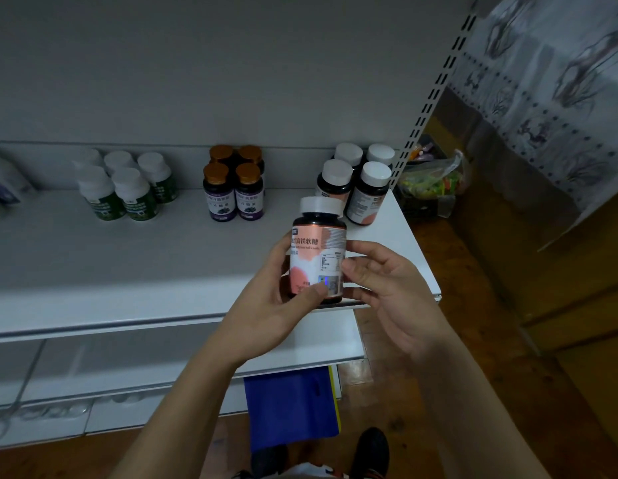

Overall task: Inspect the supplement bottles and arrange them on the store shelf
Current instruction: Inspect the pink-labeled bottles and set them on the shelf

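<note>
I hold a dark supplement bottle (317, 250) with a white cap and a pink and white label upright over the front right part of the white shelf (127, 264). My left hand (273, 305) grips its lower left side, thumb across the label. My right hand (387, 281) touches its right side with the fingertips. At the back of the shelf stand three groups: several matching pink-label bottles (356, 184) at the right, several purple-label bottles with gold caps (235, 181) in the middle, several green-label bottles with white caps (124, 184) at the left.
A slotted shelf upright (435, 88) rises at the right. Behind it lies a plastic bag of colourful items (432, 181). A blue bag (290, 406) sits on the wooden floor below a lower shelf (127, 375). My shoes (369, 451) show at the bottom.
</note>
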A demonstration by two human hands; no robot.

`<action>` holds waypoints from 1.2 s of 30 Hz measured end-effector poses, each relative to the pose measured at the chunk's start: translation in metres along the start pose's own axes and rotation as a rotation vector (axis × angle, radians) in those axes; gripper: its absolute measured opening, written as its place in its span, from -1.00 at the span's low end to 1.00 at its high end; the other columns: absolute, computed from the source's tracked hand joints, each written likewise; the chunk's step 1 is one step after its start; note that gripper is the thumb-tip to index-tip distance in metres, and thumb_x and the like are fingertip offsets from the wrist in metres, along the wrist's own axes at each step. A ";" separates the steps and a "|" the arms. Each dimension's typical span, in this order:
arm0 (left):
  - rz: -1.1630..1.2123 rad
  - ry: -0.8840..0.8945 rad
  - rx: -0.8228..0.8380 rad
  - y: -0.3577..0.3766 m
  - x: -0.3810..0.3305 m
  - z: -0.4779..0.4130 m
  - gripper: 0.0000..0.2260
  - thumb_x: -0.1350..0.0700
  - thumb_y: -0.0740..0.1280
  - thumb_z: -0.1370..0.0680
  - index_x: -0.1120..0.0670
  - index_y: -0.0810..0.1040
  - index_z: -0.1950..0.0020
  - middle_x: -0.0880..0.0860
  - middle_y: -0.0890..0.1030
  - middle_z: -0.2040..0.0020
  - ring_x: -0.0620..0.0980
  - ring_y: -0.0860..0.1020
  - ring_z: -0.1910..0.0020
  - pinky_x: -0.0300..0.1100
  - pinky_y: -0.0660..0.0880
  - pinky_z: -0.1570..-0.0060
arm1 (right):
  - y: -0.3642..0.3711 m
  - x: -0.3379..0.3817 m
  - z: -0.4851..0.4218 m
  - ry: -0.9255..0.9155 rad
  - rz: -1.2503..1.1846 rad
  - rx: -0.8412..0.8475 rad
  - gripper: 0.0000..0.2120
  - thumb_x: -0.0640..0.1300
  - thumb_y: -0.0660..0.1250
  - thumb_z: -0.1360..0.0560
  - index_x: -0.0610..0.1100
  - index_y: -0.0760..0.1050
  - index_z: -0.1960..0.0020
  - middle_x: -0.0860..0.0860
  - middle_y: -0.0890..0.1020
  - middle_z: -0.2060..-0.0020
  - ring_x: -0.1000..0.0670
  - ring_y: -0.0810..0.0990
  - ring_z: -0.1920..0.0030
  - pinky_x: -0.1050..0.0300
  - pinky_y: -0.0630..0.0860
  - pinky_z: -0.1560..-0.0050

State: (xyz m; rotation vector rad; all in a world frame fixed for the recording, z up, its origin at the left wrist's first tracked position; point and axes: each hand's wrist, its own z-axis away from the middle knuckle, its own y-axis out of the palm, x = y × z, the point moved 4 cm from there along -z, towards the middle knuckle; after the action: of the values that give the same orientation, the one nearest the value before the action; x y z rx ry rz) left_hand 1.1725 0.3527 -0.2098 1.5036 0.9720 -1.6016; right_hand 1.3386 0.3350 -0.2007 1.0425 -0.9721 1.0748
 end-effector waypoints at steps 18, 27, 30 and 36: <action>-0.151 0.025 -0.266 0.002 0.001 0.005 -0.15 -0.12 0.58 -0.18 -0.14 0.28 -0.40 -0.18 0.48 -0.19 -0.27 0.50 -0.07 -0.40 0.50 0.10 | 0.004 -0.011 -0.001 0.095 -0.042 0.044 -0.74 -0.35 0.25 -0.58 -0.16 0.55 -0.21 -0.13 0.70 -0.02 -0.13 0.69 -0.03 0.09 0.64 0.13; 0.048 -0.054 -0.071 0.005 0.011 0.002 -0.48 -0.03 0.45 -0.47 -0.05 0.37 -0.38 -0.03 0.66 -0.09 -0.07 0.65 -0.05 -0.12 0.59 -0.08 | -0.001 -0.005 -0.002 0.059 -0.004 0.041 -0.49 -0.13 0.47 -0.29 -0.12 0.52 -0.23 -0.14 0.68 0.14 -0.04 0.68 0.15 0.09 0.64 0.14; 0.042 -0.085 -0.043 0.007 0.013 0.001 -0.53 -0.05 0.40 -0.50 -0.05 0.37 -0.38 -0.09 0.66 -0.07 -0.05 0.64 -0.02 -0.09 0.60 -0.03 | 0.000 -0.003 -0.003 0.058 -0.029 0.026 -0.52 -0.14 0.45 -0.32 -0.14 0.51 -0.23 -0.09 0.61 0.29 0.05 0.58 0.31 0.22 0.53 0.34; 0.090 -0.102 -0.032 0.005 0.017 -0.001 -0.55 0.05 0.30 -0.46 -0.02 0.41 -0.35 -0.03 0.66 -0.09 0.02 0.63 -0.02 -0.07 0.62 0.04 | -0.003 -0.005 -0.004 0.063 0.014 0.023 -0.70 -0.21 0.38 -0.49 -0.10 0.56 -0.22 -0.07 0.62 0.24 0.08 0.58 0.29 0.16 0.55 0.25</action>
State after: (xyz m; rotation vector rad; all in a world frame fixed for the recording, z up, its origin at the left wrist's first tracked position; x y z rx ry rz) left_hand 1.1761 0.3513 -0.2274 1.4098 0.8577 -1.5750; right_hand 1.3411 0.3372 -0.2071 1.0163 -0.9188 1.1264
